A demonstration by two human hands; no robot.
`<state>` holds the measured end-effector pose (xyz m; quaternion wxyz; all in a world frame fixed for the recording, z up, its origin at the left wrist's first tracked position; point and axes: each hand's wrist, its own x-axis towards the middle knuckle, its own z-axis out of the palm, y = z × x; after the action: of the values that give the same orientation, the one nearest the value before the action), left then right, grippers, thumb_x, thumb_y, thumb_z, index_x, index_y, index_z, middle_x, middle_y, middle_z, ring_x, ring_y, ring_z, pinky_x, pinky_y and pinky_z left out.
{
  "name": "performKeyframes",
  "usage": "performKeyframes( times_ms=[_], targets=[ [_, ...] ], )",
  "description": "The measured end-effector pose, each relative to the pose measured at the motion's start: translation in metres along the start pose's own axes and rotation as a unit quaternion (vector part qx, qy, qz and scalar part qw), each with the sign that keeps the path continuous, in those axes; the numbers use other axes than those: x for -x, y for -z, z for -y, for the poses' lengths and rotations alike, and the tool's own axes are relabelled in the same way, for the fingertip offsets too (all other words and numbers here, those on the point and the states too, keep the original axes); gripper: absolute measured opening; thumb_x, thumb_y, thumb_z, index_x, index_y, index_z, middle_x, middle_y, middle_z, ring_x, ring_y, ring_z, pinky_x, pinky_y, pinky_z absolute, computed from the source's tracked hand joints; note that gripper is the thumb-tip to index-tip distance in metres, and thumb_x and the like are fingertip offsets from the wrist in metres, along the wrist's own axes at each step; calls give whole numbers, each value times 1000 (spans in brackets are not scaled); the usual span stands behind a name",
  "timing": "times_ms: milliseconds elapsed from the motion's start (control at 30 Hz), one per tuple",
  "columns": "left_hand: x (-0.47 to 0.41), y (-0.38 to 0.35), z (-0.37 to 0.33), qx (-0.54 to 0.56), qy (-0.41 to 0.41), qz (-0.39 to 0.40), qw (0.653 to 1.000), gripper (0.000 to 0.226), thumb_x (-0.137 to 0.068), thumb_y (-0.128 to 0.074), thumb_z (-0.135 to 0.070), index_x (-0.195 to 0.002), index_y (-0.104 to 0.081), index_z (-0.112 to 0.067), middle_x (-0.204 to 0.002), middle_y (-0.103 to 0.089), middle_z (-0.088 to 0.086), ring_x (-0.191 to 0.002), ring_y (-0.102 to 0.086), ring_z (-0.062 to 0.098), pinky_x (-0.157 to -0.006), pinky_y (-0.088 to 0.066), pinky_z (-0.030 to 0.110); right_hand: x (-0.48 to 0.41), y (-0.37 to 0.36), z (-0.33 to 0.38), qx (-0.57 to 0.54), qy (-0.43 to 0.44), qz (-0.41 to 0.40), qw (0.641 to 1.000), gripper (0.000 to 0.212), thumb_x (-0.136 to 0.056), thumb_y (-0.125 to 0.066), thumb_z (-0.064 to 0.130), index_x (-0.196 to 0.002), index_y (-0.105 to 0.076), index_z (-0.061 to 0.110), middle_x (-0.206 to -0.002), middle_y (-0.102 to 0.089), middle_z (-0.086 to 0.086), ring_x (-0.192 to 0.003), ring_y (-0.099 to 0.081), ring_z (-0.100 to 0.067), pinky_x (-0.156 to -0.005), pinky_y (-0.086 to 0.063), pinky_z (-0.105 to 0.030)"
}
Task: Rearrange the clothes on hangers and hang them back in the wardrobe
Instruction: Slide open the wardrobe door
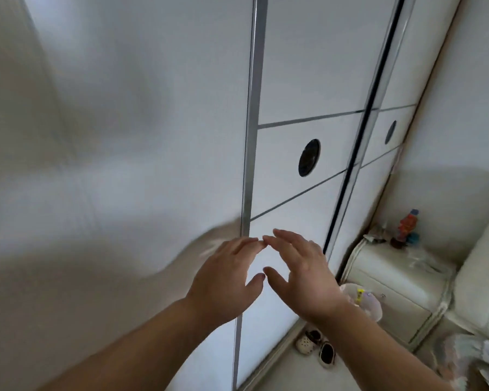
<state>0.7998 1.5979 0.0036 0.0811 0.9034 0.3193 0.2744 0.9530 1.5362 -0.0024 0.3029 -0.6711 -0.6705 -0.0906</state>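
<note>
Two bare forearms reached up from the bottom of the frame, the left hand (226, 275) and right hand (302, 272) raised side by side with their backs to the camera. Both hands were released, fingers spread and loosely extended, grasping nothing; their index fingertips nearly met, and the thumbs pointed toward each other below.

Directly beyond the hands stood the wardrobe (308, 66), its white sliding doors drawn across the front. A metal strip (250, 136) ran down the door's edge just behind the left hand's fingers. Higher on the same panel sat a round dark handle (309, 157), with a second handle (390, 132) on the next door farther right. Whether the fingers touched the door could not be told.

A pale blur (68, 193) filled the left of the picture in front of the wardrobe, too smeared to say whether it was a garment.

On the floor at the foot of the doors lay a pair of small shoes (316, 345). Beyond them, in the corner, a white nightstand (393, 292) carried a colourful figure (405, 228) on top, beside a white padded surface (480, 277) at the right edge.
</note>
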Motion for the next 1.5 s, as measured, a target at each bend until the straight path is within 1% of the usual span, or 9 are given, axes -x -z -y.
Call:
performKeyframes(
  times_ms=[133, 233, 333, 467, 700, 867, 1000, 1200, 1500],
  targets=[
    [-34, 5, -23, -25, 65, -103, 992, 49, -85, -52, -36, -132, -51, -22, -133, -56, -7, -122, -51, 13, -105, -33, 24, -57, 22, -17, -63, 142, -55, 986, 48, -80, -56, 34, -126, -45, 31, -129, -58, 0, -117, -54, -17, -92, -47, -51],
    [-53, 25, -37, -70, 83, -201, 973, 44, -80, -58, -34, -120, -60, -16, -120, -65, -2, -109, -61, 16, -95, -47, 29, -101, 46, -10, -112, 240, -87, 960, 45, -82, -56, 34, -125, -48, 28, -130, -58, -1, -119, -47, -13, -96, -46, -49],
    [-56, 63, -38, -121, 103, -254, 954, 44, -82, -55, -36, -120, -59, -14, -121, -64, 1, -111, -59, 16, -98, -45, 29, -140, 63, 19, -146, 327, -103, 928, 49, -82, -62, 29, -129, -50, 27, -134, -55, 0, -124, -42, -11, -103, -38, -39],
    [-31, 119, -37, -209, 170, -305, 913, 51, -82, -50, -36, -130, -52, -19, -131, -56, -4, -122, -47, 8, -105, -28, 15, -169, 78, 70, -191, 413, -129, 881, 44, -85, -54, 34, -128, -48, 26, -134, -54, -2, -124, -41, -13, -105, -36, -41],
    [43, 227, -34, -361, 203, -402, 817, 55, -85, -48, -42, -134, -50, -18, -140, -48, 5, -131, -40, 19, -107, -30, 27, -197, 104, 184, -202, 547, -212, 784, 51, -77, -60, 31, -126, -53, 21, -135, -52, -6, -128, -46, -26, -97, -41, -53],
    [78, 307, -23, -419, 316, -439, 729, 91, -71, -48, -67, -148, -26, -23, -156, -21, 10, -143, -16, 26, -115, -17, 42, -207, 139, 273, -112, 552, -240, 791, 67, -73, -62, 41, -137, -44, 29, -150, -36, -3, -141, -29, -23, -104, -28, -57],
    [89, 351, -16, -383, 431, -406, 709, 123, -55, -64, -77, -149, 4, -37, -159, 9, -2, -146, 9, 20, -118, -9, 45, -219, 146, 313, -49, 485, -207, 848, 74, -88, -38, 58, -150, -7, 31, -159, 11, 0, -146, 13, -20, -114, 3, -53],
    [83, 363, -2, -381, 426, -418, 706, 125, -55, -61, -80, -148, 10, -38, -157, 20, -3, -144, 19, 18, -118, -7, 46, -234, 131, 317, -21, 471, -290, 833, 73, -82, -30, 62, -145, -34, 25, -156, -23, -5, -144, -21, -24, -110, -11, -52],
    [67, 353, 4, -400, 393, -432, 706, 118, -51, -33, -92, -147, 10, -40, -157, 20, -2, -144, 21, 19, -116, -5, 49, -244, 135, 297, -25, 474, -314, 823, 71, -81, -39, 62, -142, -40, 25, -154, -29, -5, -142, -26, -25, -109, -18, -52]
  ],
)
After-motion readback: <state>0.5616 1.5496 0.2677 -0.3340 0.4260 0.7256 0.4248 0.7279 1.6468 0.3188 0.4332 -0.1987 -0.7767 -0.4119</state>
